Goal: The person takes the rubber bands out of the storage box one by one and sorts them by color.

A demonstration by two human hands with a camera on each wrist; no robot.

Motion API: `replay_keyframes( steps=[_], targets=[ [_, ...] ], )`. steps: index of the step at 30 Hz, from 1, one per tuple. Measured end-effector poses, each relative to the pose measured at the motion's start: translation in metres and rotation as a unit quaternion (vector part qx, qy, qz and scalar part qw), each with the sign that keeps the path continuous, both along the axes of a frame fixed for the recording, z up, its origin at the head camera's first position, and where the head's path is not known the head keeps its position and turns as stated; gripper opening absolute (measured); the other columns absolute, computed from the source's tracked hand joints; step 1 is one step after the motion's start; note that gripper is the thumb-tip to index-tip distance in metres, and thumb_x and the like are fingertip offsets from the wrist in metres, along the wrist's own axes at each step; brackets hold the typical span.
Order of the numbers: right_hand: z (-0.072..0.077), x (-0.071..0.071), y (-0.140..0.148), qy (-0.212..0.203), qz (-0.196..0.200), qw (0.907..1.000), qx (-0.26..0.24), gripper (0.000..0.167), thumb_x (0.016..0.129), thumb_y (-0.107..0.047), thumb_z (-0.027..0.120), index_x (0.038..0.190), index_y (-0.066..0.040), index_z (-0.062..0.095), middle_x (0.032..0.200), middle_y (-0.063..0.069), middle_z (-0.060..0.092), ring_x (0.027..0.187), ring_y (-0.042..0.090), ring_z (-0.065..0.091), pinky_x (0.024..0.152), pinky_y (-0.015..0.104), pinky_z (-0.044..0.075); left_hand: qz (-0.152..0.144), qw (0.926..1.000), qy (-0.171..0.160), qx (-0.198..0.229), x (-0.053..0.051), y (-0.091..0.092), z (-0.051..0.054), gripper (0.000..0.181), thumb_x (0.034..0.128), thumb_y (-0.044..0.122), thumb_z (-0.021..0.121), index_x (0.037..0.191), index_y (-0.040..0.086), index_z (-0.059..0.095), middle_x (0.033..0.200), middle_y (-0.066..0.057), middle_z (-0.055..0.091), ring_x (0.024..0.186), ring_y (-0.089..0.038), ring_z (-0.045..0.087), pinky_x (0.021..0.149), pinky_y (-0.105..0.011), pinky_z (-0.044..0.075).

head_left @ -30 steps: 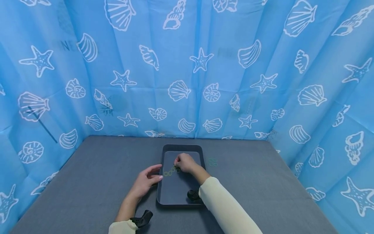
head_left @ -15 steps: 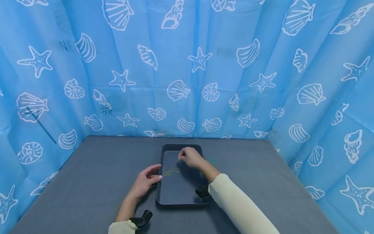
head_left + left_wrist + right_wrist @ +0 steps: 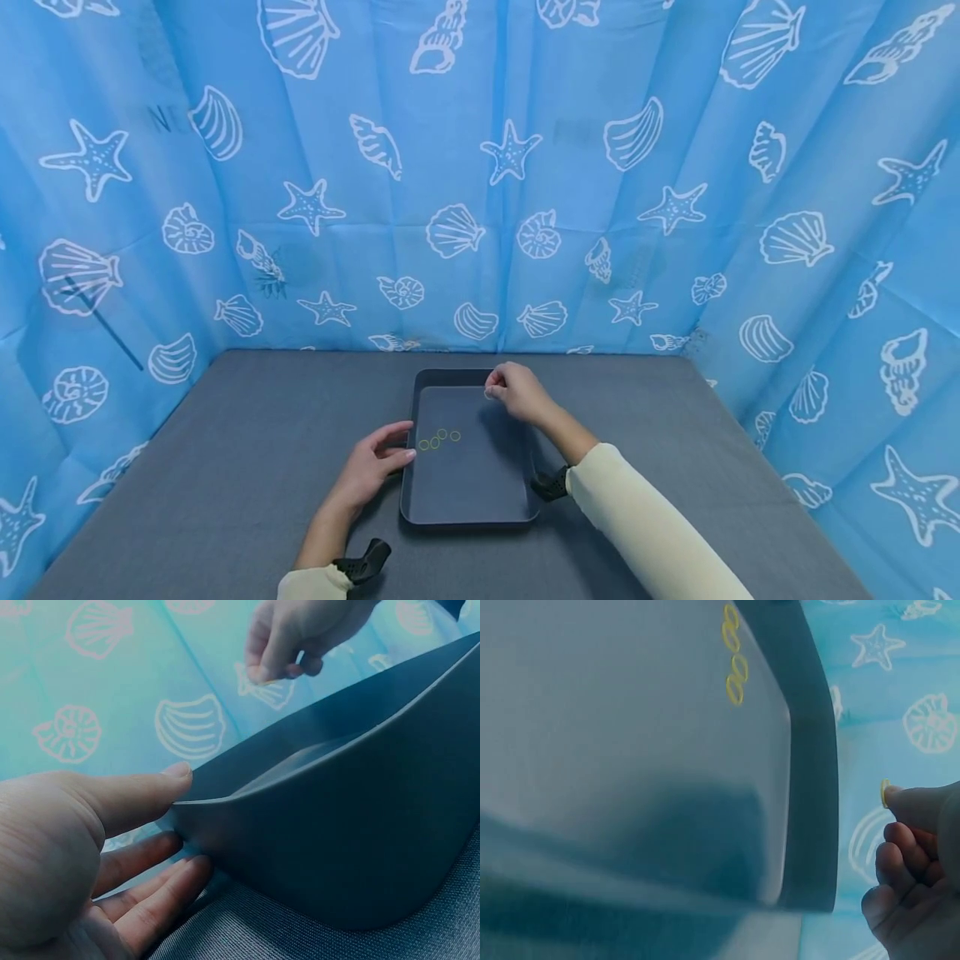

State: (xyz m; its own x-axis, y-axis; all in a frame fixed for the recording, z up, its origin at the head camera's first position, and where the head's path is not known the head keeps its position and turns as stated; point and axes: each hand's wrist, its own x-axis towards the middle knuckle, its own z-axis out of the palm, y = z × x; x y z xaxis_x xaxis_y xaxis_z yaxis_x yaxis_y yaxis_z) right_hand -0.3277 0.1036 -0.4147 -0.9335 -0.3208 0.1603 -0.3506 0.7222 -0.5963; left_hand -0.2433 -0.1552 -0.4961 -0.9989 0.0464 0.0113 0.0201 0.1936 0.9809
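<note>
the right hand is pinching a thin yellow ring near the dark rectangular tray's far right corner; four matching rings are lying inside. the left hand, loosely spread, is touching its left wall. a slackening pinch could be causing a drop.

Tray: a dark grey, rectangular tray with rounded corners and raised walls is lying flat on the tabletop, its left wall meeting the left hand.
Rings in tray: four small, thin yellow rings are lying in an uneven row toward the left wall.
Held ring: another thin yellow ring is hanging in the right hand's pinch, clear of the tray.
</note>
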Motion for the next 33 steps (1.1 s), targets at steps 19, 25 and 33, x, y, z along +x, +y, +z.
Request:
replay_keyframes(
  steps=[19, 25, 33],
  targets=[
    [-0.029, -0.010, 0.057, 0.050, -0.080, 0.9941, -0.053, 0.006, 0.094, -0.005, 0.063, 0.090, -0.001, 0.063, 0.087, 0.008, 0.056, 0.075, 0.021, 0.052, 0.066, 0.038, 0.046, 0.001, 1.0000, 0.001, 0.000, 0.000, -0.001, 0.001, 0.044, 0.0900, 0.009, 0.069, 0.133, 0.010, 0.059, 0.131, -0.016, 0.057, 0.102, -0.025, 0.063, 0.089, -0.044, 0.052],
    [-0.042, -0.013, 0.073, 0.045, -0.109, 0.9912, -0.061, 0.007, 0.093, -0.004, 0.062, 0.088, 0.000, 0.064, 0.085, 0.009, 0.058, 0.076, 0.023, 0.054, 0.069, 0.040, 0.046, 0.000, 1.0000, 0.003, -0.006, -0.001, -0.002, 0.000, 0.045, 0.0900, 0.011, 0.070, 0.133, 0.011, 0.058, 0.131, -0.015, 0.056, 0.102, -0.025, 0.063, 0.089, -0.044, 0.051],
    [-0.055, -0.016, 0.087, 0.015, -0.143, 0.9879, -0.058, 0.007, 0.093, -0.003, 0.062, 0.089, 0.001, 0.065, 0.084, 0.010, 0.062, 0.074, 0.022, 0.056, 0.068, 0.041, 0.048, 0.001, 1.0000, 0.000, -0.007, -0.001, -0.001, -0.001, 0.045, 0.0900, 0.011, 0.070, 0.133, 0.012, 0.059, 0.131, -0.015, 0.057, 0.102, -0.024, 0.063, 0.089, -0.044, 0.051]
  ],
)
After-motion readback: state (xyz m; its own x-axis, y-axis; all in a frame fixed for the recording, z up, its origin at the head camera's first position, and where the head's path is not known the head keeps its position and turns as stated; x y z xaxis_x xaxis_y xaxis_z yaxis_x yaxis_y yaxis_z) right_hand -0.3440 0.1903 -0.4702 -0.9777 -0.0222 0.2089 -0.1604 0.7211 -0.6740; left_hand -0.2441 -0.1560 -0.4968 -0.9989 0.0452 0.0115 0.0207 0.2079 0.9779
